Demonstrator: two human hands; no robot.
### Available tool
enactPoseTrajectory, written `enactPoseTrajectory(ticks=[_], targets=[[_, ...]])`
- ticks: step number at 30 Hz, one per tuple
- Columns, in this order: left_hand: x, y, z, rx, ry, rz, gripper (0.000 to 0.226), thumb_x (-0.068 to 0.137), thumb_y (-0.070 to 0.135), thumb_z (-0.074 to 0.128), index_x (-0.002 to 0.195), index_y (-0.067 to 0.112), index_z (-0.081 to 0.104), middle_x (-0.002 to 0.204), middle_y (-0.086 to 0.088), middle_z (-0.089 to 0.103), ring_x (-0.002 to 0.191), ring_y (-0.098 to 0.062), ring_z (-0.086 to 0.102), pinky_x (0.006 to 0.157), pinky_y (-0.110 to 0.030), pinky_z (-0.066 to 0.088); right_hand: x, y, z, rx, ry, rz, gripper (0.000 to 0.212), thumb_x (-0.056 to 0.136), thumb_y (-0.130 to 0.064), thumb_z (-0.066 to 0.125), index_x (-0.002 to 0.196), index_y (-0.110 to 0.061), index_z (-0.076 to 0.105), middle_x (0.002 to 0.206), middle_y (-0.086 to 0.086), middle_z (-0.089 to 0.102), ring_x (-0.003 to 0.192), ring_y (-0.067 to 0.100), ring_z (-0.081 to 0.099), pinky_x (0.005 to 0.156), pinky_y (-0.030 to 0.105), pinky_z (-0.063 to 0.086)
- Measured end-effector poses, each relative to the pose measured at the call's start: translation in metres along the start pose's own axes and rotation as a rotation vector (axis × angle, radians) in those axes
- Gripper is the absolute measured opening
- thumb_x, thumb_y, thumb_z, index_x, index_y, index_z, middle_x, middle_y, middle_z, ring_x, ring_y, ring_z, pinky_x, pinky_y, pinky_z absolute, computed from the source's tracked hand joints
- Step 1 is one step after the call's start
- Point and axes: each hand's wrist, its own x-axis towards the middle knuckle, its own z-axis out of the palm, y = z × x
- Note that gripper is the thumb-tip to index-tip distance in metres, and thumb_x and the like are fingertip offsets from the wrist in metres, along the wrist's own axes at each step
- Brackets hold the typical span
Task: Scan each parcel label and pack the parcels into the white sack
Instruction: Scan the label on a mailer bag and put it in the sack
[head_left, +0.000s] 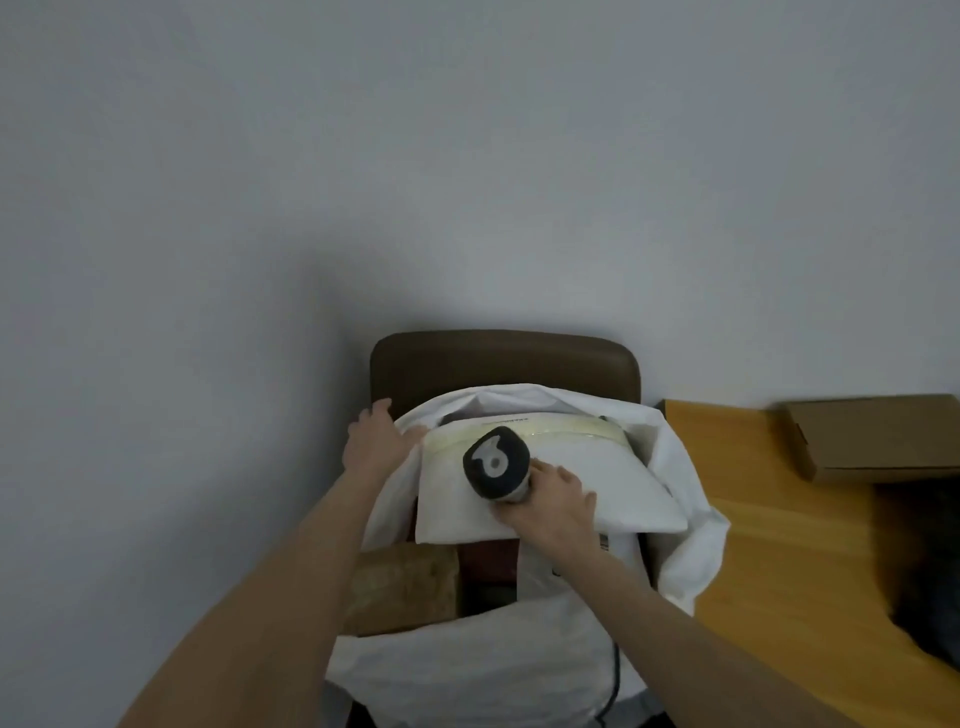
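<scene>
Sack (691, 551) fills brown chair (504, 364), seemingly against grey wall (467, 156), beside table (779, 545).

— Anything legible here?
— One mark only. The dark head of the scanner (496, 462) carries a white emblem (490, 460), a ring with a tail, much like a figure 6. There is no brand name with it.
— And the white parcel (571, 488) under the scanner?
— It has a short line of dark print (511, 417) on its far edge, just beyond the scanner. It is too small and blurred to read.
— Anything on the near side of the scanner?
— A label strip (603, 544) with dark bars, on another parcel (535, 577) inside the white sack (691, 561), near and to the right. That is unreadable too.
</scene>
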Motion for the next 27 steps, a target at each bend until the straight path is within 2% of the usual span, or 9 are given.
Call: enactPoseTrajectory(ticks=[2, 4, 6, 8, 14, 17, 21, 24, 27], targets=[[0.019, -0.002, 0.007, -0.02, -0.121, -0.04, 0.073, 0.09, 0.049, 0.056, 0.148, 0.015, 0.028, 0.149, -0.012, 0.036, 0.134, -0.032, 0.038, 0.107, -0.047, 0.038, 0.004, -0.002, 0.01, -0.083, -0.061, -0.01, 0.055, 0.085, -0.044, 0.062, 0.137, -0.03, 0.048, 0.149, -0.009, 0.042, 0.145, 0.025, 0.019, 0.117, 0.059, 0.008], [0.031, -0.006, 0.017, 0.007, -0.199, -0.048, 0.056, 0.092, 0.045, 0.054, 0.136, 0.01, 0.048, 0.137, -0.014, 0.051, 0.119, -0.029, 0.052, 0.098, -0.04, 0.044, 0.009, -0.001, 0.015, -0.109, -0.096, -0.024, 0.057, 0.086, -0.042, 0.063, 0.139, -0.033, 0.046, 0.151, -0.011, 0.038, 0.148, 0.023, 0.013, 0.117, 0.061, 0.003], [0.038, -0.012, 0.023, 0.001, -0.161, -0.047, 0.033, 0.092, 0.036, 0.057, 0.107, 0.01, 0.068, 0.107, -0.01, 0.066, 0.091, -0.023, 0.061, 0.082, -0.036, 0.05, 0.012, 0.001, 0.019, -0.127, -0.145, -0.035, 0.06, 0.085, -0.038, 0.065, 0.141, -0.033, 0.042, 0.152, -0.011, 0.036, 0.148, 0.022, 0.011, 0.116, 0.062, -0.001], [0.04, -0.014, 0.023, 0.031, -0.08, -0.083, 0.024, 0.093, 0.03, 0.055, 0.097, 0.014, 0.071, 0.097, -0.006, 0.068, 0.084, -0.022, 0.062, 0.08, -0.036, 0.053, 0.014, 0.001, 0.023, -0.132, -0.173, -0.047, 0.063, 0.086, -0.034, 0.065, 0.143, -0.032, 0.039, 0.153, -0.009, 0.036, 0.149, 0.021, 0.008, 0.115, 0.063, -0.004], [0.062, 0.027, -0.039, -0.041, 0.216, 0.082, 0.029, 0.1, 0.025, 0.044, 0.116, 0.014, 0.065, 0.117, -0.011, 0.064, 0.106, -0.029, 0.059, 0.094, -0.043, 0.048, 0.037, -0.015, 0.027, -0.127, -0.134, -0.011, 0.044, 0.092, -0.028, 0.056, 0.135, -0.027, 0.047, 0.151, -0.001, 0.039, 0.149, 0.021, 0.009, 0.115, 0.064, -0.005], [0.067, 0.049, -0.06, -0.015, 0.347, 0.135, 0.031, 0.1, 0.026, 0.043, 0.116, 0.013, 0.065, 0.117, -0.011, 0.064, 0.106, -0.031, 0.059, 0.091, -0.039, 0.048, 0.057, -0.025, 0.038, -0.134, -0.114, 0.003, 0.034, 0.091, -0.023, 0.054, 0.125, -0.024, 0.053, 0.144, 0.001, 0.045, 0.147, 0.022, 0.016, 0.115, 0.065, -0.001], [0.061, 0.049, -0.052, -0.195, 0.357, 0.157, 0.027, 0.099, 0.021, 0.043, 0.115, 0.012, 0.064, 0.113, -0.009, 0.065, 0.102, -0.027, 0.06, 0.089, -0.037, 0.049, 0.071, -0.02, 0.053, -0.123, -0.21, -0.003, 0.045, 0.084, -0.027, 0.064, 0.128, -0.024, 0.051, 0.139, 0.0, 0.047, 0.144, 0.023, 0.022, 0.114, 0.064, -0.003], [0.048, 0.028, -0.037, -0.182, 0.241, 0.145, 0.029, 0.098, 0.018, 0.047, 0.124, 0.018, 0.058, 0.118, -0.006, 0.063, 0.106, -0.024, 0.059, 0.095, -0.039, 0.048, 0.071, -0.009, 0.041, 0.008, -0.26, 0.063, 0.032, 0.082, -0.028, 0.068, 0.11, -0.021, 0.053, 0.113, 0.002, 0.057, 0.123, 0.027, 0.048, 0.116, 0.056, 0.017], [0.034, 0.012, -0.031, -0.112, 0.171, 0.157, 0.046, 0.096, 0.019, 0.051, 0.141, 0.021, 0.04, 0.135, -0.007, 0.051, 0.117, -0.026, 0.054, 0.1, -0.039, 0.045, 0.065, 0.001, 0.026, 0.062, -0.106, 0.126, 0.015, 0.082, -0.026, 0.062, 0.085, -0.028, 0.048, 0.096, 0.0, 0.059, 0.102, 0.026, 0.059, 0.098, 0.047, 0.045]])
